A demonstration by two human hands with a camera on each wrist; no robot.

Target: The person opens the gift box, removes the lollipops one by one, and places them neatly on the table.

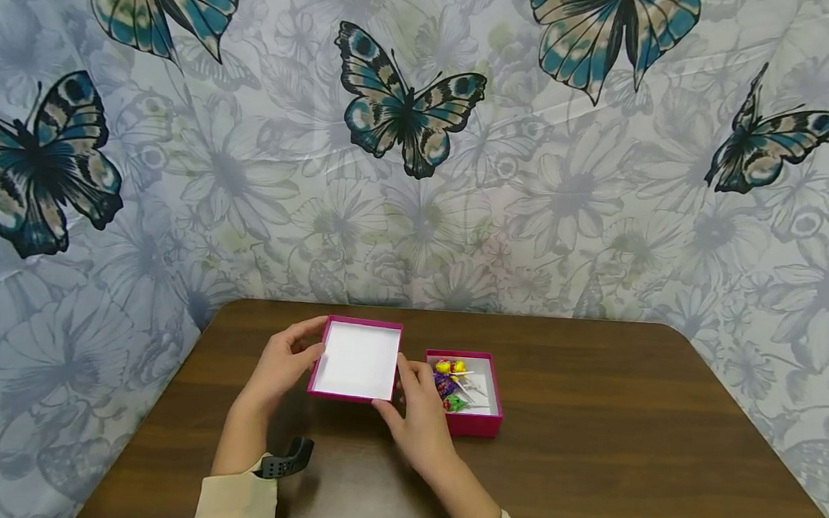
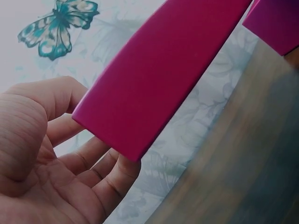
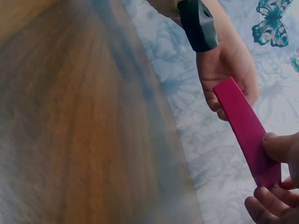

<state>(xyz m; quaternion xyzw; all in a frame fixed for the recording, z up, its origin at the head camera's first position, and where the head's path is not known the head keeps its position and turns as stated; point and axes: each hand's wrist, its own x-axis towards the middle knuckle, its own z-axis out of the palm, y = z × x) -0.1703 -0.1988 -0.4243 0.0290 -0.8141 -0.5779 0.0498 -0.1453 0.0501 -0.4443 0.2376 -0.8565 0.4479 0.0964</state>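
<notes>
Both hands hold a square pink box lid (image 1: 359, 359) above the table, its white inside facing the head camera. The left hand (image 1: 282, 368) grips its left side, with fingers behind the pink wall (image 2: 149, 74) in the left wrist view. At the opposite side, the right hand (image 1: 418, 420) pinches the lid's lower right corner; its thumb (image 3: 280, 147) lies on the pink edge in the right wrist view. Just right of that hand stands the open pink box (image 1: 475, 425), holding several wrapped lollipops (image 1: 452, 380) with white sticks. The right forearm crosses in front of the table surface.
The brown wooden table (image 1: 626, 434) extends widely to the right of the box. Behind it hangs a pale cloth (image 1: 459, 238) printed with flowers and butterflies. A dark band (image 1: 287, 459) circles the left wrist.
</notes>
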